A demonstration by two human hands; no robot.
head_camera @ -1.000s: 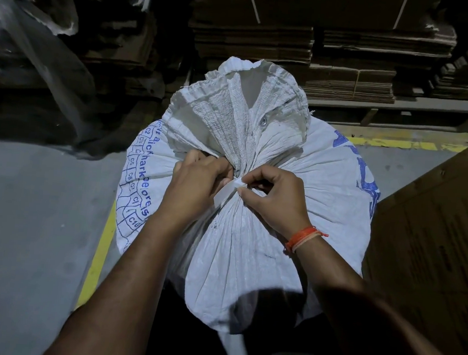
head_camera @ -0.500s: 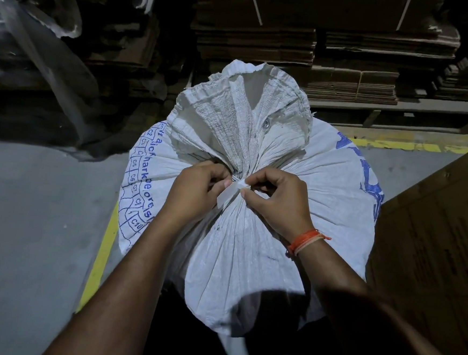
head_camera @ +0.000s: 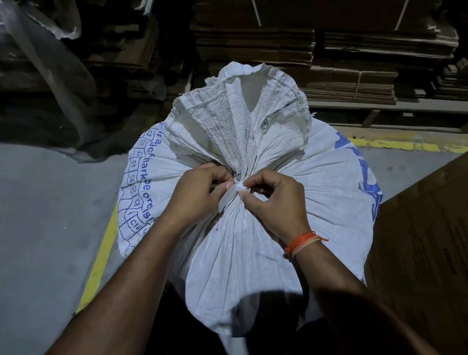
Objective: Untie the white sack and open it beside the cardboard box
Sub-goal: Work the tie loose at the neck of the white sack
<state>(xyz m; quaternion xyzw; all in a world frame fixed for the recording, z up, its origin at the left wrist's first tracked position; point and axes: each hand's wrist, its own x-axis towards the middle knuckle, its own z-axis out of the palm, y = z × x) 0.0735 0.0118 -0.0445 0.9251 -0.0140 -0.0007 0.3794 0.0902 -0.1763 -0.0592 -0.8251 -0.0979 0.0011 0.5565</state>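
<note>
At the left of the frame a yellow painted line runs up the grey concrete floor, and just right of it, in the centre, stands your bulging white woven sack with blue print, its neck gathered and still tied. Your left hand and right hand meet at that neck, fingers of both pinched on the white tie strip. The brown cardboard box sits against the sack at the right edge.

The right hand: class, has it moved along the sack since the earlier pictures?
No. The right hand remains pinching the white tie at the white sack's gathered neck, opposite the left hand.
</note>
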